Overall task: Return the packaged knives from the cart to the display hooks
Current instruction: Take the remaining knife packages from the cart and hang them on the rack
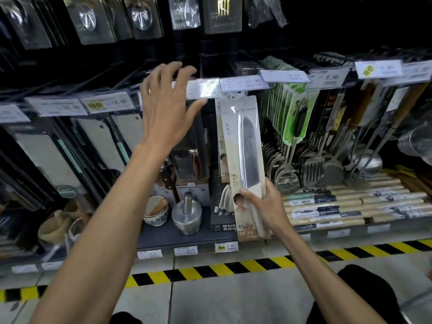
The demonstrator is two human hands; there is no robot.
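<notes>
A packaged knife (245, 146), a steel blade with a pale handle in a beige card and clear blister, stands upright in front of the display. My right hand (264, 202) grips its lower part around the handle. The pack's top reaches just under a white price tag (244, 84) at a hook's front end. My left hand (168, 106) is raised with fingers spread, its fingertips against the price tag strip (201, 88) to the left of the pack, holding nothing. More packaged cleavers (46, 157) hang on hooks at the left. The cart is out of view.
Ladles, slotted turners and spoons (311, 164) hang at the right. Rolling pins (350, 204) lie on the lower shelf, with a steel mortar (187, 211) and a ceramic bowl (156, 211) beside them. Yellow-black tape (233, 267) runs along the floor below the shelf.
</notes>
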